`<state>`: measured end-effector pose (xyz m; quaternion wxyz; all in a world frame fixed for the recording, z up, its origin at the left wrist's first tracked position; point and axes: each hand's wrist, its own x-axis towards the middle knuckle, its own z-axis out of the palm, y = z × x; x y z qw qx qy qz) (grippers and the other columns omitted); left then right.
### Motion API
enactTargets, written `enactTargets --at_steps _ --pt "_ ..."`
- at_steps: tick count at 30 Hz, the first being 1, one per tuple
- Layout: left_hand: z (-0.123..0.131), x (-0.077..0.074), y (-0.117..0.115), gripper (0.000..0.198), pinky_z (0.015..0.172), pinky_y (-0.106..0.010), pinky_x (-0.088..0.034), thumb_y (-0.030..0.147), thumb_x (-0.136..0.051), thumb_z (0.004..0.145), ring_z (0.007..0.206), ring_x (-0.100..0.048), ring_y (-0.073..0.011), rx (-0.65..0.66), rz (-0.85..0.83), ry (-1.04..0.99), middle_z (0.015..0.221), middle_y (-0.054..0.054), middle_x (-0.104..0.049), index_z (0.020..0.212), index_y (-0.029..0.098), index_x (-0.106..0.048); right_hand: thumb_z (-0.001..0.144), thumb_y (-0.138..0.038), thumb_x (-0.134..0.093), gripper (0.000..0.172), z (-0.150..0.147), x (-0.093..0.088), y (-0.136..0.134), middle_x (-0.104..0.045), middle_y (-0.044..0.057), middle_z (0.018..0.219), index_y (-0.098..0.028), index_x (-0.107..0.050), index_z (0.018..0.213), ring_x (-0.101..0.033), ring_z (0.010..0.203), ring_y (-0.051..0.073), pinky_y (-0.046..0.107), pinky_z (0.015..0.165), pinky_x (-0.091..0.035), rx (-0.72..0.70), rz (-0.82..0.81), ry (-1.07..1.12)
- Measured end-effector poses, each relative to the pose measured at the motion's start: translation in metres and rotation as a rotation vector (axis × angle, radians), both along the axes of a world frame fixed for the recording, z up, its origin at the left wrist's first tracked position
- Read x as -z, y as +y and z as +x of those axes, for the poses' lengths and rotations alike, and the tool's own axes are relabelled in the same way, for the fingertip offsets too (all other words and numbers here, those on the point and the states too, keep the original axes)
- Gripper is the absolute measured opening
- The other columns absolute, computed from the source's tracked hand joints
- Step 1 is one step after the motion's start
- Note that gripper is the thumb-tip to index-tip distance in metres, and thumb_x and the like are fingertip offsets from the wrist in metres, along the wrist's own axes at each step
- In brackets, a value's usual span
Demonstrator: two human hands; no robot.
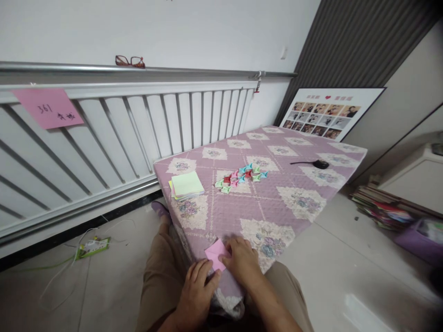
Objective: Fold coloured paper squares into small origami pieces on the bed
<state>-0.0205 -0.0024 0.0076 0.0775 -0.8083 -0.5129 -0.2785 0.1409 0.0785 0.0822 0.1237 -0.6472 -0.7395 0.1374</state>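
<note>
Pink paper pressed flat under both hands.

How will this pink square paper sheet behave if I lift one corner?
Probably floppy and very light: the pink square paper sheet looks thin, pinned flat by the right hand. It likely creases easily, like the colourful folded paper pieces nearby.

both hands press a pink paper square at the near edge of the counter: left hand on its near corner, right hand on its right side. farther off lie small folded pieces, perhaps 12, and a paper stack.
</note>
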Motion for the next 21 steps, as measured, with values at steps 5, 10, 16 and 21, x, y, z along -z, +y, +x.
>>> enactTargets --at_steps 5,10,16,21 --pt "0.004 -0.001 0.001 0.034 0.093 -0.039 -0.043 0.013 -0.037 0.094 0.111 -0.049 -0.0207 0.001 0.103 -0.083 0.114 -0.008 -0.059 0.111 0.026 -0.062 0.072 -0.037 -0.066 0.023 0.000 -0.003 0.006 -0.061 0.005 0.103 -0.024 -0.061 0.090 -0.051 0.099 0.026 0.035 0.076 -0.033 0.028 -0.106 0.033" --pt "0.005 -0.001 0.002 0.035 0.092 -0.041 -0.044 0.013 -0.034 0.094 0.111 -0.048 -0.0217 0.016 0.125 -0.114 0.114 -0.009 -0.057 0.110 0.023 -0.063 0.074 -0.040 -0.064 0.019 -0.006 -0.003 0.017 -0.061 0.005 0.099 -0.023 -0.062 0.080 -0.051 0.102 0.026 0.035 0.077 -0.031 0.011 -0.143 0.054" --pt "0.004 -0.003 0.002 0.033 0.093 -0.040 -0.042 0.012 -0.038 0.092 0.112 -0.048 -0.0218 0.021 0.128 -0.103 0.114 -0.009 -0.058 0.110 0.023 -0.063 0.073 -0.032 -0.064 0.013 -0.008 -0.007 0.017 -0.066 0.002 0.085 -0.021 -0.061 0.078 -0.057 0.087 0.021 0.031 0.073 -0.031 -0.031 -0.195 0.123" --pt "0.003 0.000 0.001 0.034 0.095 -0.041 -0.042 0.010 -0.039 0.091 0.113 -0.048 -0.0220 0.013 0.133 -0.105 0.115 -0.010 -0.057 0.112 0.023 -0.062 0.073 -0.027 -0.061 0.014 0.000 -0.010 0.013 -0.068 -0.001 0.080 -0.022 -0.064 0.086 -0.060 0.076 0.017 0.027 0.068 -0.034 -0.132 -0.267 0.227"
